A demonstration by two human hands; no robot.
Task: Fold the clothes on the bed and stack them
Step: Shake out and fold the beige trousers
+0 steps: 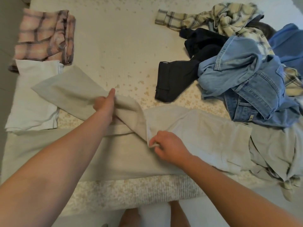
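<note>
Trousers: your beige trousers [188,128] lie across the near part of the bed [118,46], directly in front of you; one leg is lifted and bends away to the left, and its end rests on the white garment.
Left hand: your left hand [105,104] grips the raised leg about at its middle, the fingers curled into the cloth and the thumb pointing away from you.
Right hand: your right hand [165,145] pinches a fold of the same trousers near the middle, between thumb and fingers.
Folded things: a white garment [31,102] lies folded at the left side, and a pink checked shirt [42,36] lies folded just behind it, the two touching.
Unfolded heap: at the right you have blue jeans [252,86], a black garment [185,71] partly under them, a yellow checked shirt [226,17] further back, and a blue cloth [288,41] at the edge.
Near edge: your legs [131,217] show below the bed's edge.
</note>
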